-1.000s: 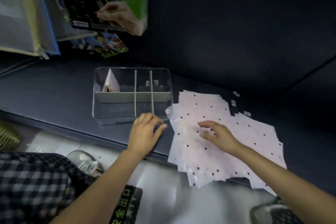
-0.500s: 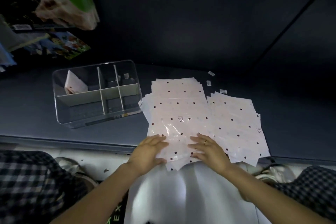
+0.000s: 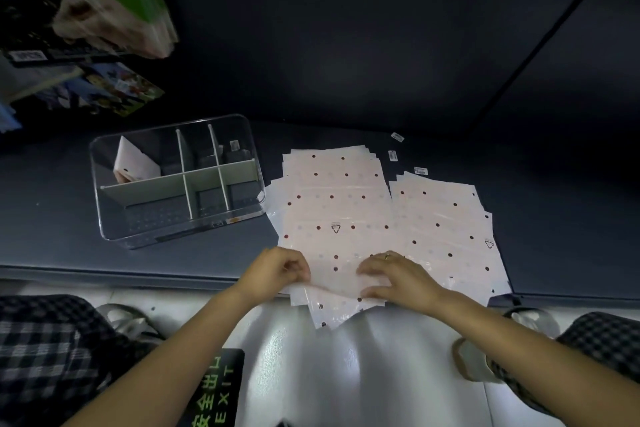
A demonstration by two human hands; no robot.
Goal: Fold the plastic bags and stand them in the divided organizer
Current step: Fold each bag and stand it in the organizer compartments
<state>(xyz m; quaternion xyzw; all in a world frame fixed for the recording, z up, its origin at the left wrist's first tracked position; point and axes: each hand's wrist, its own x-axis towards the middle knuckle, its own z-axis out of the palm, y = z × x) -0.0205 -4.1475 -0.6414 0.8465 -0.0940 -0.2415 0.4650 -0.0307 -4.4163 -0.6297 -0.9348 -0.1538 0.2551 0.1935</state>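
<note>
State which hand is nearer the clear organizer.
Left. The left hand grips the bag's near edge just right of the organizer; the right hand lies farther right on the bag.

Hands: two, left hand (image 3: 277, 272) and right hand (image 3: 394, 276).
Clear plastic divided organizer (image 3: 145, 236): one.
Folded pale bag standing in organizer (image 3: 133, 161): one.
Spread heaps of pale dotted plastic bags (image 3: 346, 204): two, side by side.
Small white labels (image 3: 420, 170): three, far right.
</note>
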